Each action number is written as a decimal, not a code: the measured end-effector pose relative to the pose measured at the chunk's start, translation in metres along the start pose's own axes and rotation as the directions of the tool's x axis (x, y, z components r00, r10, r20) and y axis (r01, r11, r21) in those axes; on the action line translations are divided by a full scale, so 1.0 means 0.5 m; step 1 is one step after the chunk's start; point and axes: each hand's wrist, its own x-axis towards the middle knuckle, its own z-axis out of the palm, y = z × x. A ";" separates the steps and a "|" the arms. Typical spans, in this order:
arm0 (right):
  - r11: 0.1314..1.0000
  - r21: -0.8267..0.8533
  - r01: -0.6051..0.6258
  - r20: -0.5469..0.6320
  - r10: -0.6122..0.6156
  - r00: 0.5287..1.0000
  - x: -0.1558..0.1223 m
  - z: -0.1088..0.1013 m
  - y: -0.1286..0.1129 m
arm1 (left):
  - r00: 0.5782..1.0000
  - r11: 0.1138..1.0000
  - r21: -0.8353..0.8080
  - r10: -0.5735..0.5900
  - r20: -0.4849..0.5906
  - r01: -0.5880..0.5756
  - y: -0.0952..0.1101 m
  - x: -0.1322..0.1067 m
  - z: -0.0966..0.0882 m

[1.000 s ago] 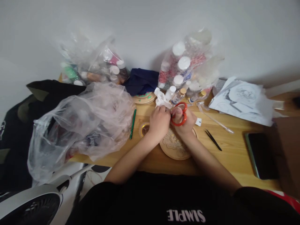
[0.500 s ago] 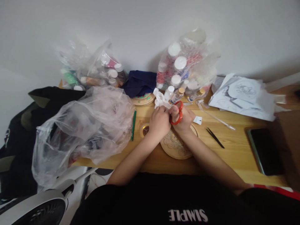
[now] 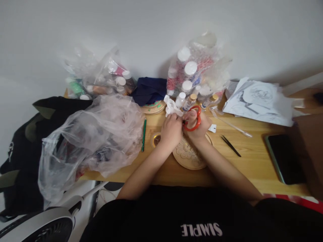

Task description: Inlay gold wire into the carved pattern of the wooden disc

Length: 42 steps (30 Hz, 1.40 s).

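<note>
Right hand (image 3: 200, 127) grips red scissors (image 3: 193, 119), fingers through the loops. Left hand (image 3: 171, 129) pinches white paper (image 3: 171, 107). Cutting looks barely begun.

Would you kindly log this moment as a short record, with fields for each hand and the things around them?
Left hand: grips crumpled white paper
Right hand: fingers through red scissors
Under hands: carved wooden disc
Left of hands: green pencil, plastic bag
Right of hands: tweezers, phone, sketches
Surface: table
</note>
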 end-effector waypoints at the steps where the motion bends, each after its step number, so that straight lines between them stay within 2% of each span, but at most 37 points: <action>1: 1.000 0.015 -0.018 -0.017 0.018 1.000 0.004 -0.002 -0.003 | 1.000 1.000 0.003 0.000 0.001 0.000 0.000 0.000 -0.001; 8: 0.984 0.134 -0.121 -0.112 0.136 0.984 0.033 -0.038 -0.019 | 1.000 0.999 0.039 0.013 0.005 -0.013 0.011 0.000 -0.013; 12: 0.971 0.178 -0.158 -0.112 0.179 0.977 0.048 -0.083 -0.020 | 1.000 0.998 0.066 0.016 -0.012 -0.015 0.017 -0.018 -0.047; 14: 0.970 0.171 -0.174 -0.111 0.194 0.975 0.059 -0.121 -0.018 | 0.999 0.997 0.081 -0.012 -0.048 0.015 0.007 -0.041 -0.072; 17: 0.968 0.136 -0.210 -0.151 0.230 0.961 0.078 -0.201 -0.003 | 0.990 0.992 0.103 -0.064 -0.128 0.078 -0.026 -0.090 -0.099; 19: 0.964 0.098 -0.248 -0.140 0.260 0.955 0.087 -0.267 0.020 | 0.984 0.989 0.114 -0.070 -0.163 0.090 -0.049 -0.127 -0.103; 20: 0.950 0.025 -0.312 -0.139 0.313 0.940 0.088 -0.302 0.035 | 0.983 0.989 0.118 -0.068 -0.173 0.090 -0.058 -0.145 -0.101; 22: 0.900 -0.218 -0.379 0.031 0.394 0.919 0.081 -0.366 0.075 | 0.975 0.991 0.122 -0.033 -0.221 0.061 -0.070 -0.175 -0.089; 24: 0.863 -0.453 -0.224 0.215 0.350 0.912 0.066 -0.418 0.120 | 0.965 0.989 0.124 -0.046 -0.258 0.080 -0.073 -0.196 -0.074; 25: 0.844 -0.523 -0.121 0.288 0.308 0.907 0.055 -0.437 0.143 | 0.961 0.988 0.119 -0.063 -0.268 0.098 -0.073 -0.203 -0.067; 26: 0.838 -0.537 -0.092 0.329 0.308 0.893 0.045 -0.451 0.163 | 0.958 0.986 0.111 -0.087 -0.273 0.121 -0.072 -0.208 -0.060; 29: 0.824 -0.561 -0.084 0.382 0.347 0.856 0.014 -0.474 0.209 | 0.951 0.980 0.088 -0.146 -0.274 0.176 -0.069 -0.213 -0.047; 32: 0.785 -0.609 -0.118 0.391 0.426 0.815 -0.008 -0.487 0.235 | 0.945 0.972 0.086 -0.188 -0.266 0.218 -0.070 -0.214 -0.043; 36: 0.663 -0.720 -0.205 0.342 0.595 0.727 -0.021 -0.509 0.252 | 0.950 0.971 0.076 -0.205 -0.235 0.228 -0.072 -0.217 -0.041; 39: 0.543 -0.799 -0.260 0.278 0.715 0.641 -0.021 -0.517 0.244 | 0.934 0.962 -0.022 -0.270 -0.236 0.273 -0.075 -0.221 -0.037; 42: 0.458 -0.843 -0.282 0.225 0.776 0.589 -0.009 -0.508 0.202 | 0.897 0.934 -0.211 -0.341 -0.281 0.289 -0.084 -0.225 -0.033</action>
